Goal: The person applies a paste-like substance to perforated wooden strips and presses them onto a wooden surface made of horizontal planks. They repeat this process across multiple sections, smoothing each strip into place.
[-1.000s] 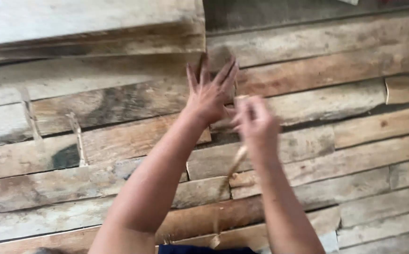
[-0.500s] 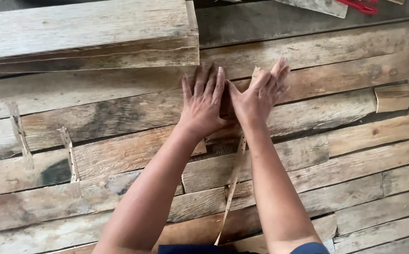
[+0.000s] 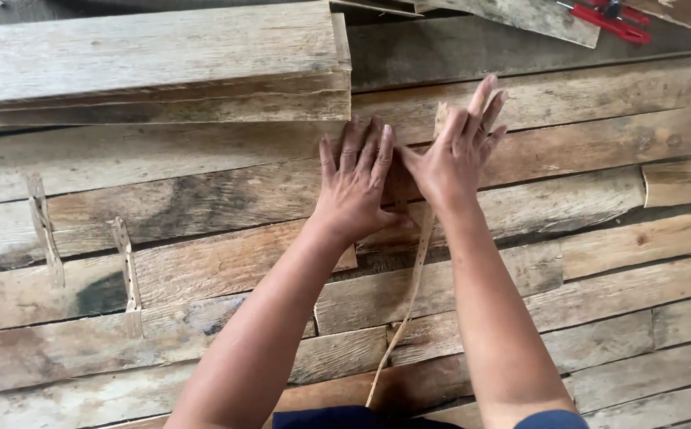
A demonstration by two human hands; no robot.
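While both arms reach forward from the bottom edge, a thin strip (image 3: 409, 302) of wood runs between them, from near the person's body up toward the hands. It lies on top of the planks (image 3: 520, 278), which are rough, weathered boards laid side by side in rows. The upper end of the strip goes under the hands, so that part is hidden.

The left hand (image 3: 355, 189) is open and flat, palm down, just left of the strip, with fingers close together. The right hand (image 3: 455, 155) is also open, just right of the strip's line, with fingers spread and slightly raised. The thumbs of both hands nearly meet over the strip. Neither hand grips anything.

Far to the left of the strip, two short slats (image 3: 127, 266) lie across the planks, standing nearly upright in the view.

Beyond the left hand, a stack (image 3: 155, 67) of thick boards rests on the planks. Farther, up and right of the strip, a red tool (image 3: 611, 20) lies near the top edge.
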